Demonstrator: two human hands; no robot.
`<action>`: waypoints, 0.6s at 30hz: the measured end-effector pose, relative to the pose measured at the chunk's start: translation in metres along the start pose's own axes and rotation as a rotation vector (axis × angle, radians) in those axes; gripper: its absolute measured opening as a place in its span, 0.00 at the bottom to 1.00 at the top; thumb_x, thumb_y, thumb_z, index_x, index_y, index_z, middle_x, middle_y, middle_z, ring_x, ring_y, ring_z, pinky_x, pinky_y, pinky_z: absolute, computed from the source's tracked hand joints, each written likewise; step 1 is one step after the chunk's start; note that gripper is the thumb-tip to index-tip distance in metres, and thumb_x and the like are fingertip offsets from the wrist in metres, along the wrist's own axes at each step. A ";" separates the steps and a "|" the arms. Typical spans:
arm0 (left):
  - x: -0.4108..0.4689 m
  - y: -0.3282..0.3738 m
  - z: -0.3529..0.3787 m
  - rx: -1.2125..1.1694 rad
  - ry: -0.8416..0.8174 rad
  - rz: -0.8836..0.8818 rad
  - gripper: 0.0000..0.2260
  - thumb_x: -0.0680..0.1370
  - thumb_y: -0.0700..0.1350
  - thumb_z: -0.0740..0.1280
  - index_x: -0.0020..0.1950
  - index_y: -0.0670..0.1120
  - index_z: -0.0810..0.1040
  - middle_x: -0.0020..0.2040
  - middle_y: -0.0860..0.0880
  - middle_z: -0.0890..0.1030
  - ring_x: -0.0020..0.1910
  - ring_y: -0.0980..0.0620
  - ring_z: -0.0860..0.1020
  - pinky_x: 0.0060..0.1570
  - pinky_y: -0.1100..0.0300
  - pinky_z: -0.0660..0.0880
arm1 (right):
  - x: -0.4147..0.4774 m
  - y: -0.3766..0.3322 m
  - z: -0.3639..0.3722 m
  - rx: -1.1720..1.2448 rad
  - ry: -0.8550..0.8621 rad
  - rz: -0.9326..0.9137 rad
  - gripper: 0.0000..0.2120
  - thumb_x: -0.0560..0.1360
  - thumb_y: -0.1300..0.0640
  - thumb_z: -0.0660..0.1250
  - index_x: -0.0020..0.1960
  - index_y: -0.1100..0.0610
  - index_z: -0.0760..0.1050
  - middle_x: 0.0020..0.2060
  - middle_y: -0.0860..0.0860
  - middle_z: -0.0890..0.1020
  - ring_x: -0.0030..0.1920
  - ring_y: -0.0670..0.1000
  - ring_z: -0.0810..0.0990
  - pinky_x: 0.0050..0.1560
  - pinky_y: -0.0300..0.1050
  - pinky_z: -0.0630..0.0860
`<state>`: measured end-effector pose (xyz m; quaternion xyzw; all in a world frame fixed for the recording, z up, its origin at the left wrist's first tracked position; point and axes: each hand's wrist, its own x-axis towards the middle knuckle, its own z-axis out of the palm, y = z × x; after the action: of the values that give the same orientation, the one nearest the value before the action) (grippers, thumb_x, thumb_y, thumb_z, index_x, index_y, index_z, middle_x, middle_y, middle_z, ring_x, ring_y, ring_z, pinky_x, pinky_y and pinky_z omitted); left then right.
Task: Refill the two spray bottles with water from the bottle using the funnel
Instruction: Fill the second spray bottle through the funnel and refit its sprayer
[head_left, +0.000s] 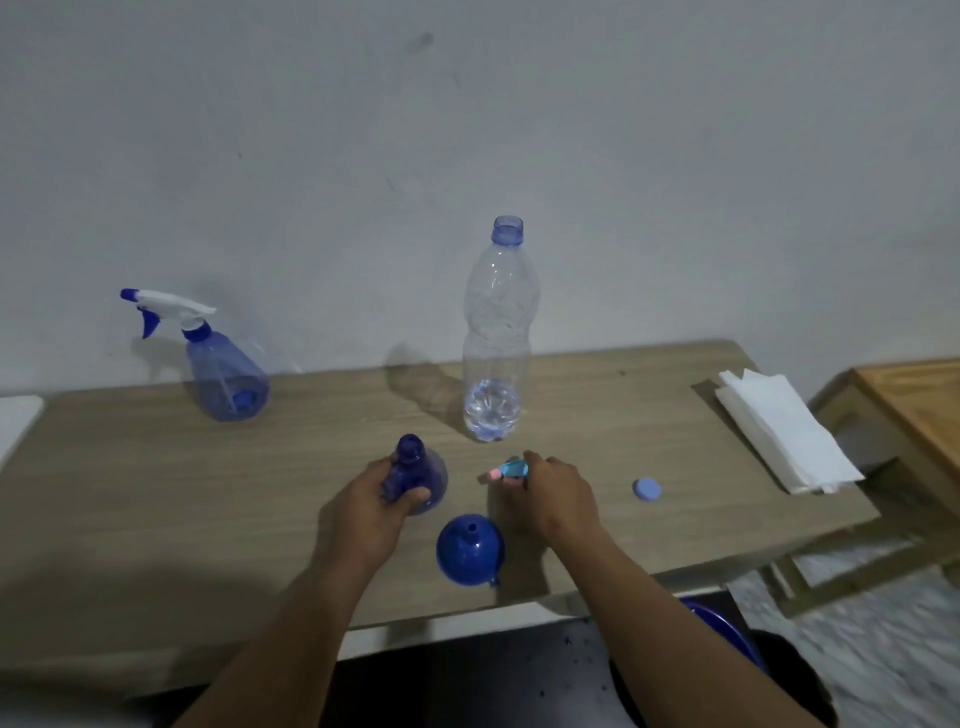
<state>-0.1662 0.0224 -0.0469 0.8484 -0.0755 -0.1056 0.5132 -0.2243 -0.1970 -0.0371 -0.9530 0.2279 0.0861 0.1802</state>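
My left hand (376, 499) grips a dark blue spray bottle (418, 475) that stands on the table with its neck open and no spray head on. My right hand (553, 493) holds a light blue and pink spray head (509, 470) just right of that bottle. A blue funnel (470, 548) lies wide end down on the table in front of both hands. The clear water bottle (496, 332) stands uncapped behind them with a little water at its bottom. A second blue spray bottle (223, 371) with a white and blue head stands at the back left.
A blue bottle cap (648, 489) lies on the wooden table (156, 493) right of my right hand. A stack of white napkins (784, 431) sits at the table's right end. A wooden frame (914, 410) stands beyond it. The wall rises close behind.
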 end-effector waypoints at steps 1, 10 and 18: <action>0.001 -0.001 0.001 -0.007 0.001 -0.005 0.17 0.72 0.46 0.76 0.59 0.56 0.77 0.45 0.57 0.83 0.43 0.65 0.78 0.41 0.72 0.68 | 0.000 0.002 0.005 -0.025 0.012 -0.004 0.22 0.81 0.46 0.60 0.72 0.53 0.68 0.63 0.56 0.78 0.63 0.59 0.75 0.60 0.54 0.75; 0.006 -0.015 0.003 0.027 0.028 -0.014 0.19 0.70 0.52 0.76 0.55 0.69 0.75 0.46 0.62 0.83 0.47 0.63 0.80 0.49 0.62 0.74 | -0.001 0.002 0.028 0.107 0.050 -0.055 0.32 0.79 0.39 0.63 0.77 0.53 0.62 0.69 0.54 0.71 0.67 0.54 0.73 0.65 0.49 0.72; 0.002 -0.007 0.006 -0.011 0.043 -0.029 0.19 0.71 0.45 0.76 0.59 0.59 0.78 0.44 0.60 0.83 0.43 0.68 0.79 0.46 0.70 0.72 | -0.021 -0.007 0.003 0.176 0.257 -0.249 0.19 0.81 0.51 0.61 0.69 0.57 0.72 0.62 0.55 0.77 0.62 0.57 0.76 0.59 0.50 0.74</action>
<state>-0.1651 0.0202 -0.0560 0.8486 -0.0513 -0.0953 0.5178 -0.2401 -0.1816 -0.0328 -0.9575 0.1360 -0.0796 0.2414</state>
